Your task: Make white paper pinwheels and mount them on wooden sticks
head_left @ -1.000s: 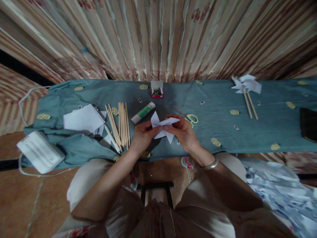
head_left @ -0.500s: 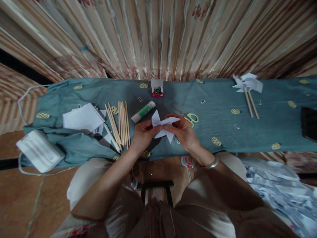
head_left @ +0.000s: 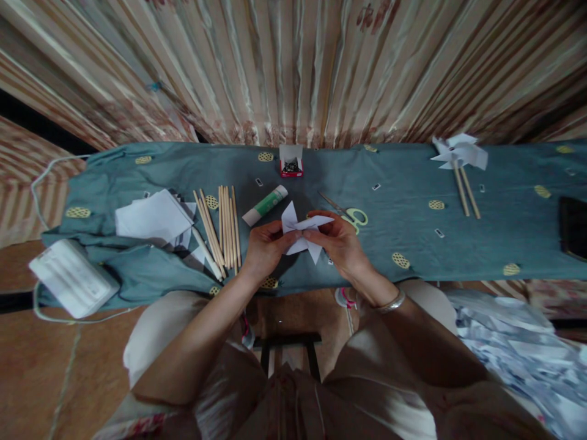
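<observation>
The left hand (head_left: 265, 249) and the right hand (head_left: 338, 243) together hold one white paper pinwheel (head_left: 300, 245). On the worktop (head_left: 394, 229), scissors (head_left: 342, 210) lie near the right hand and a green-white tube (head_left: 266, 205) near the left.

Left forearm (head_left: 197, 336) and right forearm (head_left: 426, 336) converge across the tabletop's (head_left: 394, 223) near edge; above it, left grip (head_left: 265, 249) and right grip (head_left: 342, 247) both pinch, thumbs (head_left: 316, 237) nearly meeting.
</observation>
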Demonstrator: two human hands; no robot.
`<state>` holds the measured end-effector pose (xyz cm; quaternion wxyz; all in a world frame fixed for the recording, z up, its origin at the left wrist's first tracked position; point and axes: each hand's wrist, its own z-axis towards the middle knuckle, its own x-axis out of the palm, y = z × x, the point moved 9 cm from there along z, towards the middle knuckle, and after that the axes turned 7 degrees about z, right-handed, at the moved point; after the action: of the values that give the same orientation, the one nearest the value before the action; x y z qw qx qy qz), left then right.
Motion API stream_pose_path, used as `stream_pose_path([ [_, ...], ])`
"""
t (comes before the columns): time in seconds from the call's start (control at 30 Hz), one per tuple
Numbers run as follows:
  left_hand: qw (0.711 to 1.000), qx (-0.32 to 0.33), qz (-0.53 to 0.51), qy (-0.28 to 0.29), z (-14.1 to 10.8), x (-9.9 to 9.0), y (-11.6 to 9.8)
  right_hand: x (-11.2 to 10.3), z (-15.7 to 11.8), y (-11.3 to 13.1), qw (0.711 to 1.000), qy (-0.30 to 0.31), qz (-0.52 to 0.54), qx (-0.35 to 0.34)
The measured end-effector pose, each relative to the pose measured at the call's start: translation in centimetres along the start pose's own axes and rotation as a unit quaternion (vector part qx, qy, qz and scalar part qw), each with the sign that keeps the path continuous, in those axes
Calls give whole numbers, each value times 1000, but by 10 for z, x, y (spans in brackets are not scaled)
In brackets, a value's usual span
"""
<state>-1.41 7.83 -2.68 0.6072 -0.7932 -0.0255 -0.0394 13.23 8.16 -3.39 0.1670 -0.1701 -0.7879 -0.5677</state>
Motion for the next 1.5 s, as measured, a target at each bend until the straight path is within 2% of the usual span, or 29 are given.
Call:
stream_pose_path([
  [0.87,999,-30,-37,10,-2,4,1,4,2,-2,999,39,18,-8],
  [1.07,999,-25,-34,12,-2,5,-1,3,1,4,999,20,2,-34],
  [1.5,1000,-17,-16,3,-1,4,1,0,0,5,999,8,-21,-46],
])
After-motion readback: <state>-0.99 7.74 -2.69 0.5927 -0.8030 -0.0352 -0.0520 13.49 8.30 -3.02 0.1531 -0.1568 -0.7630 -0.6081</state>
